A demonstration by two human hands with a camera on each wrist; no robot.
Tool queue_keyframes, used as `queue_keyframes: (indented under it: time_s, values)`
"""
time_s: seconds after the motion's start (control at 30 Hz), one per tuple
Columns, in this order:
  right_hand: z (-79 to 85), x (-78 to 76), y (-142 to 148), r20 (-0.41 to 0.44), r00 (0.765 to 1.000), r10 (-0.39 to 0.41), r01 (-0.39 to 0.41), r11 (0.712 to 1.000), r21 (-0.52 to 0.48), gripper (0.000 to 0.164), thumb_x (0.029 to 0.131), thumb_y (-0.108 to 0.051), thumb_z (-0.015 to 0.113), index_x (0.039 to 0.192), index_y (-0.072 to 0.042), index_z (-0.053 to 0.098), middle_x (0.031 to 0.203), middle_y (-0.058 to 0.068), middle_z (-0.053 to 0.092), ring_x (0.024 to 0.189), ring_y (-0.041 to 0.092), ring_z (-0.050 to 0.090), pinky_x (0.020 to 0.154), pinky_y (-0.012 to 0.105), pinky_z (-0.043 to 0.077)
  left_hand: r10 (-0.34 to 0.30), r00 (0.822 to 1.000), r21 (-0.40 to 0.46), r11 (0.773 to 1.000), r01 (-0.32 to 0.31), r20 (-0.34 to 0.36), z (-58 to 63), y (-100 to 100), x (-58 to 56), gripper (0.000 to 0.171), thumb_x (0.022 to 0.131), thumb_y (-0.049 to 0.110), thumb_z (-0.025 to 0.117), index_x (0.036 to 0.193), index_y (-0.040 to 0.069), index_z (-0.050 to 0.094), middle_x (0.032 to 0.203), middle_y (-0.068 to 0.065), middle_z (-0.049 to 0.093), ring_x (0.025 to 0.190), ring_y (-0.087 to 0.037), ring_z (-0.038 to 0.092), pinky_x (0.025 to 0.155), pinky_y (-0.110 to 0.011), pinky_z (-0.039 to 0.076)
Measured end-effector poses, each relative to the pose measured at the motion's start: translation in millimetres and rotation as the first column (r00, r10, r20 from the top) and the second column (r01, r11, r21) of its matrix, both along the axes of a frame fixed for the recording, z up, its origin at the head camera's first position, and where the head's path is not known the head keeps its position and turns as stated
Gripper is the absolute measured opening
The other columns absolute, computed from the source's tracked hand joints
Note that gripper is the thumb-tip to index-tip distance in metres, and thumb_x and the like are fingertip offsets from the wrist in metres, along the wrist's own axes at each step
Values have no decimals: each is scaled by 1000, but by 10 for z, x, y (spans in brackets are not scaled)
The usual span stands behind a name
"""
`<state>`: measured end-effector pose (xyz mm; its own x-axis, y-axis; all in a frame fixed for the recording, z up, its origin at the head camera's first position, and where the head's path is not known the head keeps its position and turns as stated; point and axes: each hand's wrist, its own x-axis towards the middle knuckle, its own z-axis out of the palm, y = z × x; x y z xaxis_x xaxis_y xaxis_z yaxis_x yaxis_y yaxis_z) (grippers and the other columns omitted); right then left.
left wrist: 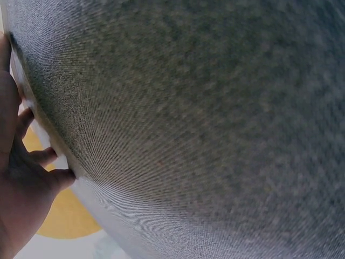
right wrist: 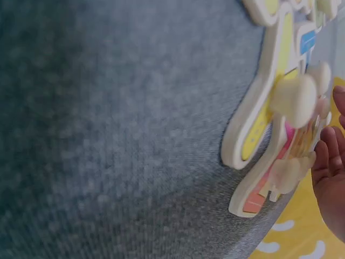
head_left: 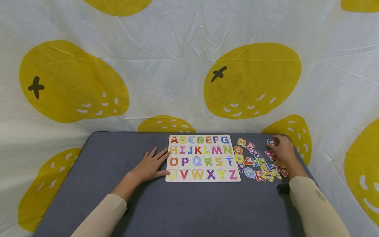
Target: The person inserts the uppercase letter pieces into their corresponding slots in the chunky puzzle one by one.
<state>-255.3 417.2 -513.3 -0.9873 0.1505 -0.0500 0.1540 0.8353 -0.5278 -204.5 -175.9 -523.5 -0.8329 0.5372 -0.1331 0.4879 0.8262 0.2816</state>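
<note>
A white alphabet puzzle board [head_left: 196,181] lies on the grey table, its bright letters in rows from A to Z. Spread out flat, my left hand [head_left: 150,165] touches the board's left edge with its fingertips and thumb. Over at the far right, my right hand [head_left: 282,150] pinches a blue letter piece [head_left: 270,142], which looks like a G and is partly covered by the fingers. Below that hand lie a pink M piece [head_left: 270,154] and other loose letters. In the right wrist view, a yellow letter piece [right wrist: 253,141] with a pale round knob is close to the camera.
Loose letters are scattered right of the board, among them an H piece [head_left: 241,142], an orange O piece [head_left: 238,150], a blue Q piece [head_left: 249,172] and a red K piece [head_left: 260,176]. Some overlap. A curtain [head_left: 165,89] with yellow fruit prints hangs behind the table [head_left: 189,207].
</note>
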Motion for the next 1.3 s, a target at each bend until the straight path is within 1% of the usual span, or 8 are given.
queue_keyframes:
  time_s: [0.17, 0.33, 0.47, 0.63, 0.87, 0.97, 1.17, 1.3]
  values:
    - [-83, -44, 58, 35, 999, -8, 7, 1000, 27, 57, 101, -23, 65, 142, 14, 48, 130, 34, 47, 115, 48, 45, 109, 68, 35, 4, 1000, 1, 1000, -4, 4, 5, 3, 4, 89, 96, 64, 61, 165, 21, 28, 172, -6, 26, 156, -51, 18, 116, -76, 23]
    - [-123, -76, 84, 34, 999, -4, 2, 999, 50, 45, 104, -19, 59, 135, 13, 53, 124, 33, 53, 107, 46, 49, 102, 66, 42, 6, 1000, -5, 1000, -6, 5, 3, 1, 10, 89, 96, 65, 60, 165, 21, 28, 172, -6, 26, 156, -51, 18, 116, -75, 24]
    - [-124, -83, 81, 40, 999, -22, 19, 997, 68, 36, 105, -16, 56, 129, 12, 57, 120, 32, 55, 103, 44, 50, 97, 63, 45, 5, 1000, -3, 1000, -5, 6, 7, 3, 11, 89, 96, 64, 61, 165, 20, 28, 172, -6, 26, 156, -51, 18, 116, -75, 23]
    - [-94, -89, 54, 31, 999, -36, 33, 996, 84, 34, 106, -17, 57, 126, 10, 60, 114, 30, 60, 97, 41, 53, 87, 56, 50, -2, 1000, -3, 1000, 2, 7, 15, 9, 9, 88, 96, 64, 60, 166, 20, 28, 172, -5, 25, 156, -51, 18, 116, -74, 24]
    - [-17, -95, -54, -37, 999, 30, -27, 996, 81, 31, 106, -24, 61, 119, 4, 66, 100, 20, 64, 86, 31, 56, 69, 35, 46, 1, 1000, -12, 1000, -1, 3, 12, 3, -1, 89, 96, 66, 59, 166, 21, 26, 172, -5, 25, 156, -50, 17, 117, -74, 24]
    - [17, -77, -118, -60, 996, 66, -61, 995, 76, 30, 105, -25, 62, 118, 2, 67, 99, 18, 64, 85, 29, 56, 69, 33, 45, -5, 1000, -8, 1000, 5, 0, 6, 2, -6, 89, 96, 65, 60, 166, 20, 27, 172, -6, 26, 156, -50, 17, 116, -74, 24]
    - [88, -26, -319, -62, 994, 90, -88, 996, 34, 29, 105, -25, 62, 118, 1, 68, 99, 17, 64, 77, 26, 59, 61, 31, 51, -8, 1000, -6, 1000, 8, -2, -8, -6, 1, 89, 96, 65, 60, 165, 20, 28, 172, -6, 26, 156, -51, 18, 116, -75, 24]
    - [147, -3, -506, -100, 989, 111, -104, 992, 66, 26, 103, -22, 66, 114, 1, 70, 96, 16, 66, 81, 27, 57, 69, 35, 49, -2, 1000, -2, 1000, 2, 0, -15, -11, 6, 89, 96, 65, 60, 165, 20, 28, 172, -6, 26, 156, -51, 18, 116, -75, 24]
